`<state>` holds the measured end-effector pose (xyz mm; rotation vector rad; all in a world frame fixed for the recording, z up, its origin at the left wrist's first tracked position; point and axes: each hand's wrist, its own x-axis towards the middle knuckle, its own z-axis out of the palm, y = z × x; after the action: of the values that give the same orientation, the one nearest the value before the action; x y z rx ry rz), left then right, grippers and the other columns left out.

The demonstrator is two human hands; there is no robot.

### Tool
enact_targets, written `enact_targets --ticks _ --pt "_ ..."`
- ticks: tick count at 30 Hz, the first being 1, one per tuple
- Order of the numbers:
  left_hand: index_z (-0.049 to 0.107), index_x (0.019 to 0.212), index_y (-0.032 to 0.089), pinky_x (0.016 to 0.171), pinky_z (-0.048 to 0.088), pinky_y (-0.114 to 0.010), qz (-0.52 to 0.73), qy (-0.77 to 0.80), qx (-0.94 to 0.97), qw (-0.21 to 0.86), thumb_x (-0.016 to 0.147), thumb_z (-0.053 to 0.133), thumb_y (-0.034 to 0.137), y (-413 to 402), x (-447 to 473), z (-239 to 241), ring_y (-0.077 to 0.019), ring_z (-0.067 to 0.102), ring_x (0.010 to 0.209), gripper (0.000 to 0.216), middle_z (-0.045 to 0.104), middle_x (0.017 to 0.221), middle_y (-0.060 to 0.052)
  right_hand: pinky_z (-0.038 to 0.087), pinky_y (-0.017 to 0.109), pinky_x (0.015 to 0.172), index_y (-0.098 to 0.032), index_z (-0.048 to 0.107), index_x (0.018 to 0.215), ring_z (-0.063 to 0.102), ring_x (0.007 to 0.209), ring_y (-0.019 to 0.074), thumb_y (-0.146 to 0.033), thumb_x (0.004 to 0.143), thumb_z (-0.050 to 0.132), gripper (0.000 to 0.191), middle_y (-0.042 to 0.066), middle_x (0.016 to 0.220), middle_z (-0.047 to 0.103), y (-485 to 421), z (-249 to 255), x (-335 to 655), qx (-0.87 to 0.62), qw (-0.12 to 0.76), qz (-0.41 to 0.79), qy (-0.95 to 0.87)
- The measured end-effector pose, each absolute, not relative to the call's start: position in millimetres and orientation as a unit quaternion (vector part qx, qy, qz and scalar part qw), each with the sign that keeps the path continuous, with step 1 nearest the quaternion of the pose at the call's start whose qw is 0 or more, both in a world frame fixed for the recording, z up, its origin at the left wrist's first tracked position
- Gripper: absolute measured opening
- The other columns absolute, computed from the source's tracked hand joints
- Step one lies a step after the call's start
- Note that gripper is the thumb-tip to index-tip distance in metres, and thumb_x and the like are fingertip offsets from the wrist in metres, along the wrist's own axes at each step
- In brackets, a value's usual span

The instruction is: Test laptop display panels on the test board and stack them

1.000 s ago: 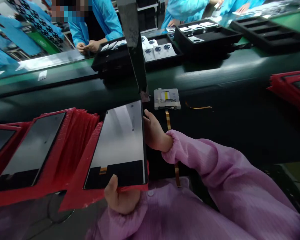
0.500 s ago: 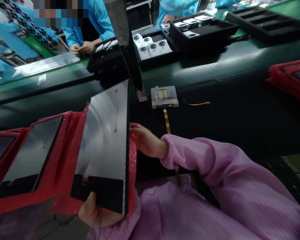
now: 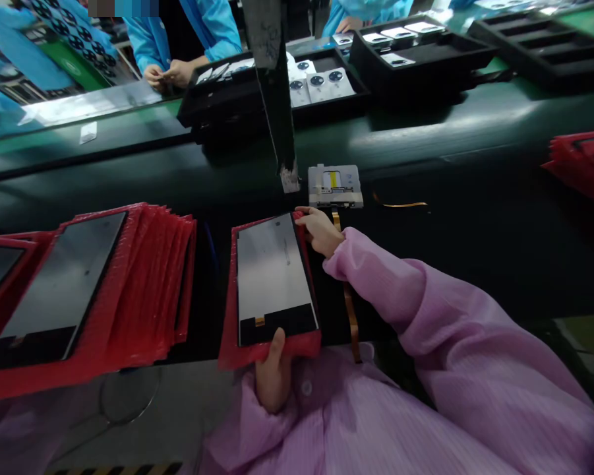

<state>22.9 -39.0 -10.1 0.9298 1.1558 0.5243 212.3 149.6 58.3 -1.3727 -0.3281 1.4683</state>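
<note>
— While the display panel (image 3: pixel 275 277) lies flat in its red bubble-wrap sleeve (image 3: pixel 269 348) near the front edge of the bench (image 3: pixel 475 218), which hand has it?

— Both. The left hand (image 3: pixel 273 376) pinches the sleeve's near edge, thumb on top just below the panel's dark strip. The right hand (image 3: pixel 319 229) curls its fingers on the far right corner.

— How would it handle?

— Thin, stiff and glassy, so probably light but fragile, and slick on its grey face. The small orange flex tab (image 3: pixel 260 321) on the dark strip looks delicate. Edges and corners seem the safe places to grip, as both hands do now, never the face.

— What is around it?

— Toward the bench's left edge, a fanned stack of red sleeves (image 3: pixel 143 284) with another panel (image 3: pixel 59 290) on top. Just beyond the right hand sits a small grey fixture (image 3: pixel 335 185) with an orange ribbon cable (image 3: pixel 350 316) running back toward the person. Black trays (image 3: pixel 420 56) line the far edge, where a co-worker's hands (image 3: pixel 165 72) work apart
</note>
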Motion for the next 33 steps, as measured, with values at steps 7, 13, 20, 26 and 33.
enact_targets --ticks 7,13,20,26,33 --pt "0.068 0.093 0.018 0.075 0.055 -0.033 0.086 0.380 0.373 0.842 0.081 0.065 0.059 -37.6 -36.0 31.8 -0.0199 0.069 0.079 0.043 0.071 0.090 -0.011 0.039 0.013 0.058 -0.019 0.043 0.121 0.051 0.067 -0.0006 -0.005 0.071 0.047 0.052 -0.001 0.095 0.058 153.0 56.1 221.1 -0.584 0.548 0.570 -0.186" --pt "0.056 0.080 0.020 0.062 0.050 -0.029 0.209 0.645 0.658 0.327 0.091 0.038 0.055 59.2 -67.7 54.7 -0.0157 0.057 0.061 0.041 0.057 0.068 -0.003 0.050 0.020 0.080 -0.017 0.051 0.117 0.056 0.085 0.0033 -0.017 0.076 0.054 0.042 0.002 0.109 0.060 126.3 61.4 212.0 -0.561 0.496 0.550 -0.371" --pt "0.053 0.099 0.014 0.096 0.043 -0.055 0.179 0.709 0.671 0.124 0.083 0.055 0.032 179.3 -45.7 25.6 -0.0389 0.057 0.109 0.024 0.058 0.112 -0.021 0.011 0.050 0.131 -0.014 0.038 0.146 0.004 0.155 0.0283 -0.046 0.083 0.062 0.075 0.012 0.161 0.013 86.4 36.6 205.0 -0.483 0.098 0.321 -0.809" --pt "0.049 0.114 0.009 0.099 0.043 -0.048 0.283 0.611 0.735 0.077 0.096 0.028 0.022 197.6 -45.0 17.4 -0.0303 0.056 0.113 0.031 0.057 0.113 -0.022 0.019 0.045 0.130 -0.015 0.043 0.144 0.016 0.152 0.0235 -0.054 0.089 0.050 0.069 0.009 0.157 0.027 91.1 32.9 214.6 -0.467 0.113 0.323 -0.815" --pt "0.063 0.099 0.019 0.086 0.051 -0.032 0.278 0.175 0.939 0.107 0.099 0.036 0.035 141.3 2.8 26.7 -0.0179 0.065 0.088 0.031 0.069 0.093 -0.006 0.052 0.027 0.101 -0.021 0.032 0.151 0.061 0.106 0.0111 -0.069 0.079 0.055 0.090 0.009 0.127 0.059 81.1 45.2 211.9 -0.437 0.253 0.382 -0.775"
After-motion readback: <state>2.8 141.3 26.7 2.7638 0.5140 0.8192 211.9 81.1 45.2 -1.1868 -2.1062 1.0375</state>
